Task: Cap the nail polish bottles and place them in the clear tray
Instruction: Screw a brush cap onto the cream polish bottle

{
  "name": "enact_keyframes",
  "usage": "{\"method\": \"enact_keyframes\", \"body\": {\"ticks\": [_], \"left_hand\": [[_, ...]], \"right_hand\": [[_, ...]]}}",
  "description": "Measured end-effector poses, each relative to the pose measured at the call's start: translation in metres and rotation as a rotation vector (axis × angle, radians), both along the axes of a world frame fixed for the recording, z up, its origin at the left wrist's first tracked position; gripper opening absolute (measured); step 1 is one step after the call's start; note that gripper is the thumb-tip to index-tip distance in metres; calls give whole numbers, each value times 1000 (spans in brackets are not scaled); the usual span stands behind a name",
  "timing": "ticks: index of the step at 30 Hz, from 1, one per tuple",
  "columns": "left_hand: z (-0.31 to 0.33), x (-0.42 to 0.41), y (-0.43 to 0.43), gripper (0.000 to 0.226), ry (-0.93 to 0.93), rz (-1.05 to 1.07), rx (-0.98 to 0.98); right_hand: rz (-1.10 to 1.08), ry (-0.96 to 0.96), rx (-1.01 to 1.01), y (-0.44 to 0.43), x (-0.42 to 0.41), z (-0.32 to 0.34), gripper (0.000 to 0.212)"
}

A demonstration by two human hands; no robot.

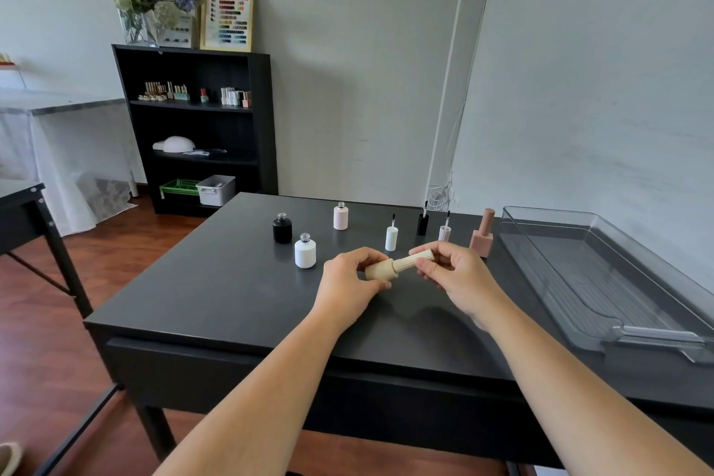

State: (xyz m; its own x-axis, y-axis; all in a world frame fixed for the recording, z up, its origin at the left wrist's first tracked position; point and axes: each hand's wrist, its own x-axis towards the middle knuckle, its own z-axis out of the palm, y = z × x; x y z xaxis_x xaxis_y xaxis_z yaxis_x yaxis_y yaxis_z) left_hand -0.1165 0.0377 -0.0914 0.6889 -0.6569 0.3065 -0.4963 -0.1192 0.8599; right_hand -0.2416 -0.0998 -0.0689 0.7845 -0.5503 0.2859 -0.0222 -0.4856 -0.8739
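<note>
Above the dark table, my left hand [349, 280] grips the body of a beige nail polish bottle [380, 269], held tilted. My right hand [452, 270] pinches its ribbed beige cap [415, 260], which sits on the bottle's neck. Three uncapped bottles stand behind: black [282, 229], white [305, 251] and pale pink [340, 216]. Three loose caps stand brush-up: white [391, 236], black [423, 222] and pale pink [444, 232]. A capped pink square bottle [483, 236] stands next to the clear tray [633, 325] at the right, which holds nothing.
The black table [232, 294] ends at its front edge near my forearms. A black bookshelf [262, 120] with small items stands behind on the left, and another table edge [23, 197] shows at the far left. A grey wall runs behind the tray.
</note>
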Motion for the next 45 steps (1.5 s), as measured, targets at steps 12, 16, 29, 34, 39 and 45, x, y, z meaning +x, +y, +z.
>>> {"method": "enact_keyframes", "body": {"ticks": [12, 16, 29, 34, 39, 45], "left_hand": [[2, -2, -1, 35, 2, -2, 8], [3, -1, 3, 54, -91, 79, 1], [5, 60, 31, 67, 119, 455, 119], [4, 61, 27, 30, 143, 476, 56], [8, 49, 13, 28, 134, 392, -24], [7, 32, -4, 32, 131, 256, -93]], "right_hand": [[-113, -23, -162, 13, 7, 12, 10], [-165, -7, -239, 1, 0, 31, 20], [-247, 28, -319, -37, -7, 38, 20], [-272, 48, -319, -44, -9, 37, 23], [-375, 55, -299, -57, -11, 44, 24], [-450, 107, -277, -73, -12, 39, 25]]}}
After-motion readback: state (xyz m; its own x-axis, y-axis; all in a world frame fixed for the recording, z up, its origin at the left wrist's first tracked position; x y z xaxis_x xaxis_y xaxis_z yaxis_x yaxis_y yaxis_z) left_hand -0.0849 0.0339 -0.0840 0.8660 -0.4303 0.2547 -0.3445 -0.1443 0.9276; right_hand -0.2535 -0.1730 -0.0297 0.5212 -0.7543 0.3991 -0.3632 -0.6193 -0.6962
